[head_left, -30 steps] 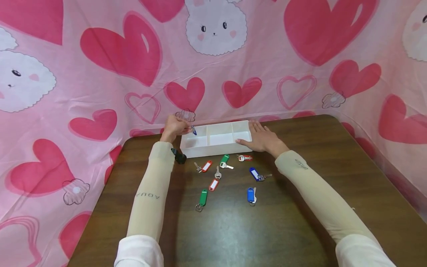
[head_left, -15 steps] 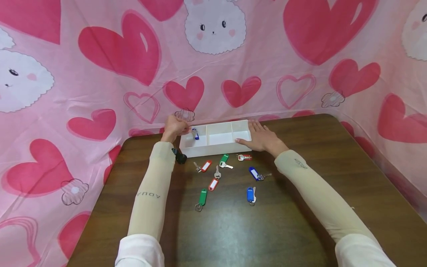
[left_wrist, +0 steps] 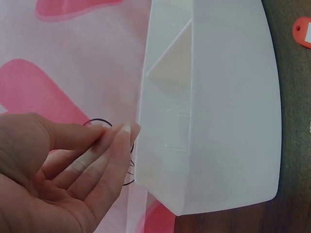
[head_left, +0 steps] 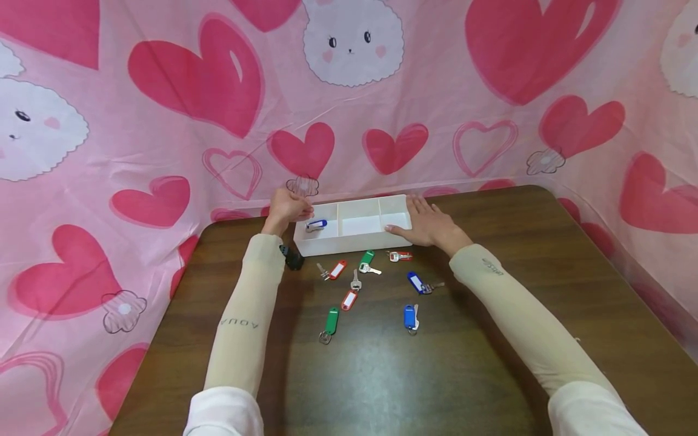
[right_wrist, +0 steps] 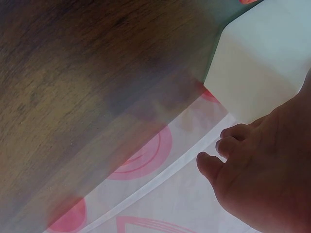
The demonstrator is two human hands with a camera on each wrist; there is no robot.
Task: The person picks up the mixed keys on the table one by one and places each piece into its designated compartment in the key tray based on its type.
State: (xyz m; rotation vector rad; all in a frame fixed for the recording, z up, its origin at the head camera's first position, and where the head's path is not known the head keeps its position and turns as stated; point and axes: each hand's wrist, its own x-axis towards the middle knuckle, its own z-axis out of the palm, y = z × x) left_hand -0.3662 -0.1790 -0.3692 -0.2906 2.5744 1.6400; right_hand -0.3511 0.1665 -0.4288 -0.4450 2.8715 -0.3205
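While our left hand hovers at the left end of the white tray, near the middle of the frame, its thumb and fingertips lie close together with no key between them, so we read it as released. We cannot tell whether a fingertip touches the rim. Our right hand grasps nothing either; it rests spread on the tray's right end, thumb stretched along the front edge (a sound brace, we judge, against sliding).

The blue-tagged key lies in the left compartment, apart from the divider. Below the tray, toward the lower centre of the frame, more tagged keys lie on the table, among them a green-tagged key and a red-tagged key.

To finish this placement well, we think the left fingers should lift straight up, clear of the rim, while the right palm presses lightly. We would favour a low release, since a loose ring could catch on the divider.
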